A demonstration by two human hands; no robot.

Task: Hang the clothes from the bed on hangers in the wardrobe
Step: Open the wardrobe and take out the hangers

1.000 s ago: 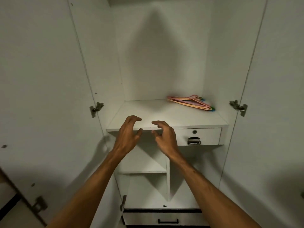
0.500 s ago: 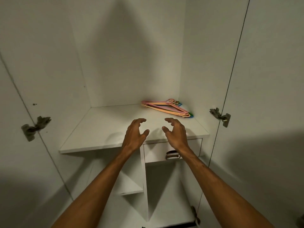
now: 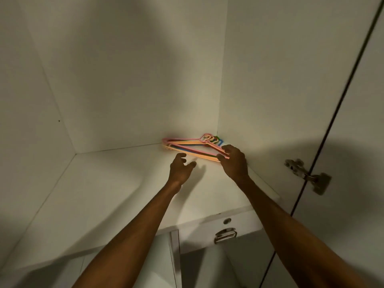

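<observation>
thin pink, orange, blue and green plastic hangers (image 3: 182,143) lying stacked in white wardrobe shelf (image 3: 104,194) back-right corner | right hand (image 3: 234,163) fingers (image 3: 227,149) pinching top hanger's near end | left hand (image 3: 179,169) hovering beside, fingers loose, empty | likely handling light, stiff, slippery, tangling

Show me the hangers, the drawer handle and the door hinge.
hangers (image 3: 180,141): head view, upper bars of the stack.
drawer handle (image 3: 226,235): head view, middle of the metal pull.
door hinge (image 3: 298,169): head view, its metal arm.

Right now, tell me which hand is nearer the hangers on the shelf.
Right. The right hand curls its fingers round the near end of the hangers; the left hand hovers over the shelf just short of them, touching nothing.
</observation>
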